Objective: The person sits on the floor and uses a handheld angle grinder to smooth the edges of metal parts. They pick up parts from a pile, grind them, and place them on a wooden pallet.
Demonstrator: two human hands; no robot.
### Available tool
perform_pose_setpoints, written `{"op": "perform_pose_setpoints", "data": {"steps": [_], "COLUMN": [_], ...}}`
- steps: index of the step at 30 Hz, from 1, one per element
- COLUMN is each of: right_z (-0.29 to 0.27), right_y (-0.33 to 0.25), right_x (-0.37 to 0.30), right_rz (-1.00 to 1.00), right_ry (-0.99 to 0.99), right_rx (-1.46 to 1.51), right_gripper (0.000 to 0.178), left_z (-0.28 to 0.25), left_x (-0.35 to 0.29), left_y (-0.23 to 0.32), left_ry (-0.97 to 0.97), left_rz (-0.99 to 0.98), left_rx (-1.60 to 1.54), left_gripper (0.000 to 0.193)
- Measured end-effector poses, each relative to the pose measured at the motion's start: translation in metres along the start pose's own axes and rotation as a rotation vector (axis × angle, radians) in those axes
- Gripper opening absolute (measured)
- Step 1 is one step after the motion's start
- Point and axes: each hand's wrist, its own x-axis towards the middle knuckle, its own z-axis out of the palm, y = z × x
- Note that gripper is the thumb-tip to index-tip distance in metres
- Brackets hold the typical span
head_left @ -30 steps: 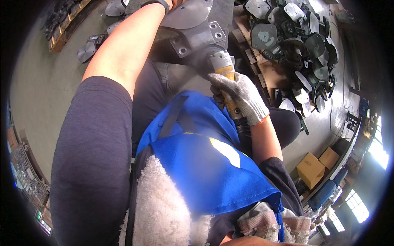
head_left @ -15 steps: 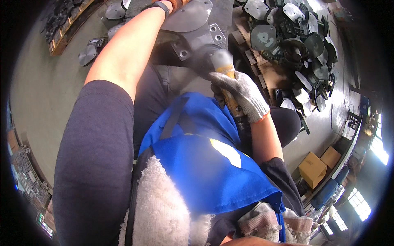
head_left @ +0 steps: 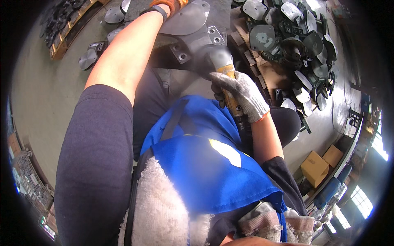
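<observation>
My right hand (head_left: 247, 93), in a grey knit glove with an orange cuff edge, is wrapped round the yellow body of an angle grinder (head_left: 226, 70). The grinder's head and disc are blurred and lie against or close over a dark metal bracket (head_left: 198, 41); contact is hard to make out. This bracket has a rounded flat plate (head_left: 186, 19) and lugs with round holes. At the top edge my left hand (head_left: 175, 5), in an orange glove, lies at the plate's far left side. Its fingers are cut off by the picture's edge.
Many similar metal brackets (head_left: 314, 45) are heaped on a wooden pallet with cardboard (head_left: 271, 76) at right. A few more (head_left: 91, 55) stand on the floor at left, near another loaded pallet (head_left: 61, 43). Cardboard boxes (head_left: 314, 168) and a cable (head_left: 332, 110) lie farther right.
The grinder's head has shifted very slightly left over the bracket. My left hand has moved slightly at the top edge; my right hand keeps its grip.
</observation>
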Motion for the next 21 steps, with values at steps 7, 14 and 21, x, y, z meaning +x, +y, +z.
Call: {"op": "perform_pose_setpoints", "data": {"steps": [7,14,21], "right_z": [0.007,-0.001,0.001], "right_y": [-0.011,-0.002,-0.024], "right_x": [0.006,0.002,0.004], "right_rz": [-0.056,0.003,-0.060], "right_ry": [-0.060,0.006,-0.016], "right_rx": [0.006,-0.003,0.112], "right_gripper": [0.039,0.037,0.041], "left_z": [-0.004,0.010,0.023], "left_x": [-0.008,0.002,0.009], "left_y": [0.007,0.000,-0.004], "left_ry": [0.030,0.069,0.123], "left_rz": [-0.014,-0.027,-0.037], "left_rx": [0.064,0.056,0.055], "left_gripper": [0.031,0.031,0.030]}}
